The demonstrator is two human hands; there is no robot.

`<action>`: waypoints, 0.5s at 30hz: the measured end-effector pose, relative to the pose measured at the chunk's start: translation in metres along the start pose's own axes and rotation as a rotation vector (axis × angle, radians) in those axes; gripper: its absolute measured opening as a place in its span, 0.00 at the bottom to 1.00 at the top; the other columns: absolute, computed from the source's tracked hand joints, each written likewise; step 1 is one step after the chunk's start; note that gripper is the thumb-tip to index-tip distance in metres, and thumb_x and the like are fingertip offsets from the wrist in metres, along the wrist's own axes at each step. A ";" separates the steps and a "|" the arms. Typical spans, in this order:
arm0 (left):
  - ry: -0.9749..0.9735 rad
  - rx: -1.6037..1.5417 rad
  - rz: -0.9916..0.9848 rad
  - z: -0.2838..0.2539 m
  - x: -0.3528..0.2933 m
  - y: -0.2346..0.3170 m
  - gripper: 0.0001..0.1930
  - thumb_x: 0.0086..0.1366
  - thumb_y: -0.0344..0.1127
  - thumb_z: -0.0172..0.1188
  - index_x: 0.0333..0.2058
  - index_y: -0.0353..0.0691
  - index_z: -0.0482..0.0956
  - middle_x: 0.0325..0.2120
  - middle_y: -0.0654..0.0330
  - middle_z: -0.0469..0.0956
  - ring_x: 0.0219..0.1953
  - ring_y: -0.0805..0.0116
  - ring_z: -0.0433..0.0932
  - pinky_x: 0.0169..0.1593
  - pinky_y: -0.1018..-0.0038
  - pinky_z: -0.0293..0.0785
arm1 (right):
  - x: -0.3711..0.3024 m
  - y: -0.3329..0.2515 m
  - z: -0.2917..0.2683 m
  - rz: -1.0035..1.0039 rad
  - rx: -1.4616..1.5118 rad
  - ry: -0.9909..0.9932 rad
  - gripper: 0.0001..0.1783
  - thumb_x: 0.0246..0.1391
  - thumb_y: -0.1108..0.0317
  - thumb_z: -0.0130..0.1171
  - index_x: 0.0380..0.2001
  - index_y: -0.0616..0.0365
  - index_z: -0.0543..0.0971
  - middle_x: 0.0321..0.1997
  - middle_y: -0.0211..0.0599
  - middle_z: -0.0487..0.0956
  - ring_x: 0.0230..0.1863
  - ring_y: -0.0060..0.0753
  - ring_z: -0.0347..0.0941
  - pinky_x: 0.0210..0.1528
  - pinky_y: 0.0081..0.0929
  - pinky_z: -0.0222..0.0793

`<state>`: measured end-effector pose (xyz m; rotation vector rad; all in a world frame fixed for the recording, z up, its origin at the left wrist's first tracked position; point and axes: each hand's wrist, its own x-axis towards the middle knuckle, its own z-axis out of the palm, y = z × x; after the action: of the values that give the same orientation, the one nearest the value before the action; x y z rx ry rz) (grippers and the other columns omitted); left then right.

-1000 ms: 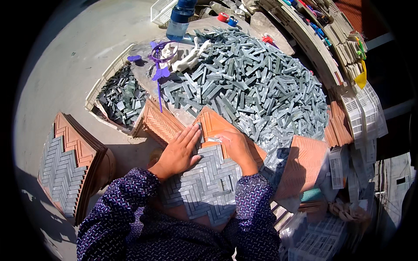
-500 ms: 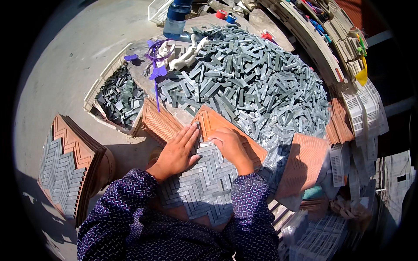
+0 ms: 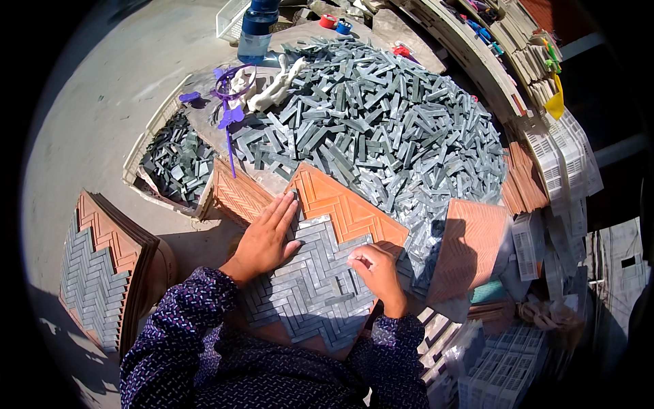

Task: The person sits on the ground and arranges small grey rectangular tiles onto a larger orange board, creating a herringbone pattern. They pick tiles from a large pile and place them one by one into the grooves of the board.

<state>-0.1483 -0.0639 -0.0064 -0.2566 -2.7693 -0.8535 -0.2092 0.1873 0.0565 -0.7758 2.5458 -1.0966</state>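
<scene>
Head view: one orange panel (image 3: pixel 340 204), moulded with a herringbone pattern, placed in front of the person. Most of it is covered by grey strips (image 3: pixel 306 279) set in herringbone; the upper right part is left bare. Left hand (image 3: pixel 262 242): laid flat along the panel's left edge, fingers extended, nothing gripped. Right hand (image 3: pixel 379 274): held at the panel's right side, fingers curled; whether anything is grasped cannot be told. Beyond the panel, one large heap of loose grey strips (image 3: pixel 381 123), spread over the surface (image 3: pixel 204 126). Beside it: one purple ornament (image 3: pixel 231 117), one blue-topped bottle (image 3: pixel 254 44). At left, one pale crate (image 3: pixel 162 123), filled with dark fragments; one stack of panels (image 3: pixel 102 273), its top partly covered in grey. At right, one pinkish panel (image 3: pixel 470 249), partly shaded.
</scene>
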 end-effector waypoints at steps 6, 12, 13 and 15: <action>-0.024 0.042 -0.004 -0.002 0.001 0.002 0.41 0.56 0.40 0.61 0.63 0.29 0.53 0.66 0.45 0.50 0.68 0.49 0.48 0.69 0.65 0.48 | -0.069 -0.002 0.021 -0.148 -0.173 -0.129 0.19 0.39 0.71 0.70 0.37 0.59 0.77 0.39 0.38 0.73 0.39 0.41 0.73 0.40 0.32 0.70; -0.078 0.255 -0.077 -0.002 0.000 0.009 0.45 0.56 0.56 0.59 0.65 0.38 0.52 0.68 0.54 0.48 0.70 0.56 0.44 0.67 0.48 0.40 | -0.073 0.005 0.029 -0.143 -0.014 0.018 0.13 0.43 0.75 0.67 0.35 0.60 0.77 0.34 0.35 0.75 0.34 0.33 0.73 0.37 0.27 0.69; -0.074 0.272 -0.034 -0.003 0.003 0.016 0.45 0.56 0.57 0.58 0.65 0.38 0.52 0.68 0.55 0.48 0.70 0.57 0.44 0.67 0.48 0.40 | -0.071 0.003 0.026 -0.057 0.082 0.048 0.12 0.45 0.75 0.66 0.34 0.61 0.77 0.33 0.34 0.75 0.32 0.29 0.72 0.35 0.24 0.69; -0.085 0.222 0.069 -0.003 0.003 0.027 0.44 0.56 0.57 0.57 0.65 0.39 0.53 0.67 0.57 0.49 0.70 0.57 0.45 0.67 0.49 0.39 | -0.061 0.009 0.022 0.044 0.255 0.109 0.09 0.51 0.73 0.63 0.36 0.61 0.77 0.30 0.30 0.77 0.26 0.16 0.68 0.31 0.16 0.65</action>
<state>-0.1443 -0.0430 0.0111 -0.3535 -2.8831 -0.5248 -0.1524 0.2141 0.0369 -0.6064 2.4284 -1.4479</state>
